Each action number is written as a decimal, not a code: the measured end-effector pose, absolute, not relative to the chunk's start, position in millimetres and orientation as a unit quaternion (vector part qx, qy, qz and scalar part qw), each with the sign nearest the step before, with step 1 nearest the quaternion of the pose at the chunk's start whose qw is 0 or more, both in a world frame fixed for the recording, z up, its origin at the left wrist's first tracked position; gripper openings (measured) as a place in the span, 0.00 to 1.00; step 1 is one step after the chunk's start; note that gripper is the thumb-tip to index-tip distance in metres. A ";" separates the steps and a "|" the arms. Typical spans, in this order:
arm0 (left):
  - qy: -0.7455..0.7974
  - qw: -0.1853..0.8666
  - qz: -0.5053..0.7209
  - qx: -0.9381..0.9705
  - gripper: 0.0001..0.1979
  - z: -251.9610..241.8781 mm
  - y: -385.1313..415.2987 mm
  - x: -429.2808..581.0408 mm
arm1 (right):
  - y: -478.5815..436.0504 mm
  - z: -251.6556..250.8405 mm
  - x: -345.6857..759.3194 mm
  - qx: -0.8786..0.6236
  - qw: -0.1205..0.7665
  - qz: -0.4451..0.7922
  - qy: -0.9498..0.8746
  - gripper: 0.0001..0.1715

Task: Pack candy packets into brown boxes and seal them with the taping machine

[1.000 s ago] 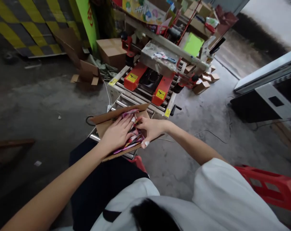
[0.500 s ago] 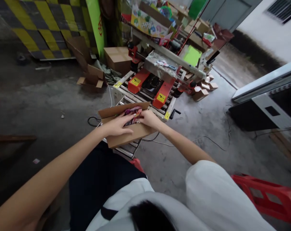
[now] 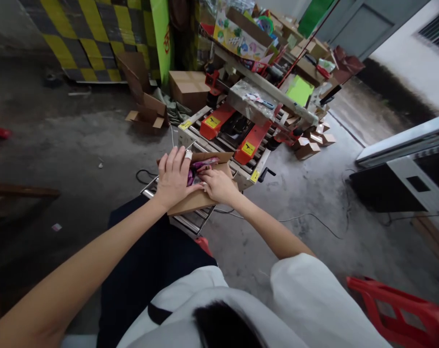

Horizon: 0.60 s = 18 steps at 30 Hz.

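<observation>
A small brown cardboard box (image 3: 190,205) rests on the metal rollers (image 3: 190,221) of a conveyor in front of me, filled with pink and purple packets (image 3: 201,166). My left hand (image 3: 173,178) lies flat with fingers stretched over the box's left side and its far flap. My right hand (image 3: 217,186) presses down on the near flap, its fingers bent against the cardboard beside the packets. Both forearms reach in from below.
Beyond the box stands a carton sealing machine (image 3: 237,130) with orange guards. Cardboard boxes (image 3: 188,87) and scraps (image 3: 147,113) lie on the concrete floor. A red plastic crate (image 3: 397,309) is at lower right, a white machine (image 3: 408,164) at right, a cable (image 3: 306,220) across the floor.
Both hands came off the packets inside the box onto its flaps. The left hand moved to the far side and spread flat. The flaps have folded inward over the packets.
</observation>
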<state>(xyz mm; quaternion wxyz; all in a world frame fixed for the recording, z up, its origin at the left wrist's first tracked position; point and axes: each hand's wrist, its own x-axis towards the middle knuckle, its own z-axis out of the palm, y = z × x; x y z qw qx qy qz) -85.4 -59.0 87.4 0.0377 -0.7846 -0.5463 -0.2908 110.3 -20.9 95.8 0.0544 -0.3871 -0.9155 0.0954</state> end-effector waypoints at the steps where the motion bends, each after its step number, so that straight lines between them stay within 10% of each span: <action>1: -0.546 0.032 -0.288 -0.786 0.46 88.1 -59.1 -85.3 | -17.1 99.9 104.5 -0.395 0.025 0.090 -0.914 0.20; 7: -0.548 0.033 -0.286 -0.785 0.44 89.1 -58.5 -84.8 | -4.5 100.5 91.0 -0.405 -0.031 0.059 -0.912 0.25; 14: -0.552 0.055 -0.294 -0.778 0.44 83.4 -58.5 -82.1 | -23.1 85.6 110.5 -0.495 0.279 -0.001 -0.823 0.25; 18: -0.553 0.083 -0.294 -0.775 0.42 84.2 -59.7 -83.2 | -29.0 88.1 113.1 -0.489 0.305 -0.016 -0.817 0.35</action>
